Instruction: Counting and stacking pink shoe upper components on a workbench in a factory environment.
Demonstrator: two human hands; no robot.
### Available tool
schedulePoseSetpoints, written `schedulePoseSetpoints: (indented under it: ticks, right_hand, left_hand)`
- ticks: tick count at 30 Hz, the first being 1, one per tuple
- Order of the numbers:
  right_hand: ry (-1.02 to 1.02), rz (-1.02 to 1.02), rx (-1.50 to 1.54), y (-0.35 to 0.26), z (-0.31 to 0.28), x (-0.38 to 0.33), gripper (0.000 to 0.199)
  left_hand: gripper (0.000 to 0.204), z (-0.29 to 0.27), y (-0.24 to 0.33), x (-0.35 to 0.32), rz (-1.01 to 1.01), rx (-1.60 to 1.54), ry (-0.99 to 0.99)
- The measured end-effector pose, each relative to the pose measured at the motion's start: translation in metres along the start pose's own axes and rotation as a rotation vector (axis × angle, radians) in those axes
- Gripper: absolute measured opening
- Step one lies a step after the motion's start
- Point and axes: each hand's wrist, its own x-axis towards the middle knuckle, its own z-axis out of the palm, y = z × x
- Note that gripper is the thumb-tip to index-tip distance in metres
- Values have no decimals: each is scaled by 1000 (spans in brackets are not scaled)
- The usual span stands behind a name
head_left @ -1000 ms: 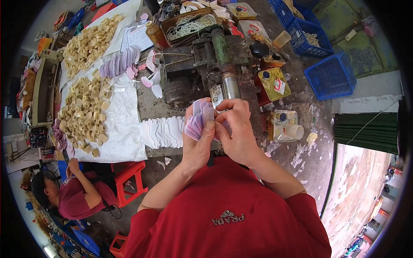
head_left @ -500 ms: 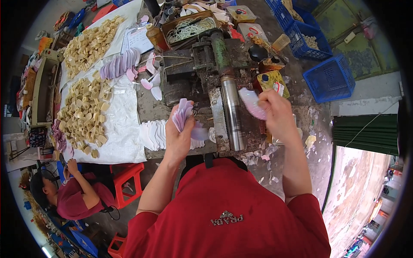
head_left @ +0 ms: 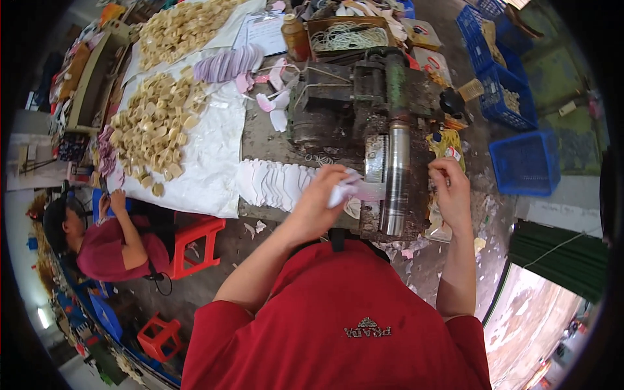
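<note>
Two hands work at a grimy machine (head_left: 364, 110) with a steel roller (head_left: 394, 175) that runs near to far at the middle of the counter (head_left: 260, 140). Left hand (head_left: 318, 198) is curled around a small stack of pale pink pieces (head_left: 344, 190), pinching them between thumb and fingers just left of the roller, with the front piece reaching toward the roller's side. Right hand (head_left: 450, 192) sits on the far side of the roller, to its right, fingers bent and closed together; whether it grips anything is hard to tell from here, though it hovers over a yellow packet (head_left: 445, 143).

Left of the left hand, a fanned row of white cut pieces (head_left: 273, 182) lies along the near edge of the counter. Farther left, a white sheet (head_left: 208, 162) carries a heap of tan pieces (head_left: 153, 127), and a second heap (head_left: 182, 26) lies at the far end. A fan of lilac pieces (head_left: 227, 63) rests between them. Blue crates (head_left: 526, 162) stand on the right. At the near left, another person (head_left: 107, 244) in a dark red shirt sits by a red stool (head_left: 195, 244), one hand up at the sheet's edge.
</note>
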Motion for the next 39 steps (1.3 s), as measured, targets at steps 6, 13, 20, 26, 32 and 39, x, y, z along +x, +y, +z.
schedulePoseSetpoints:
  ticks: [6, 13, 20, 26, 32, 39]
  right_hand:
    - [93, 150, 178, 15, -1, -2, 11]
    - [92, 151, 210, 13, 4, 13, 12]
    - [203, 160, 220, -1, 5, 15, 12]
    - [325, 133, 113, -49, 20, 26, 12]
    - [335, 60, 80, -140, 85, 50, 6]
    - [-116, -426, 304, -292, 200, 119, 18]
  left_hand:
    - [35, -55, -66, -34, -89, 403, 394]
    - [48, -42, -110, -80, -259, 742, -135]
    - [35, -94, -99, -89, -363, 234, 336]
    - [36, -176, -172, -90, -442, 547, 524]
    - [52, -220, -273, -67, -390, 836, 222]
    - [88, -213, -292, -45, -396, 628, 46]
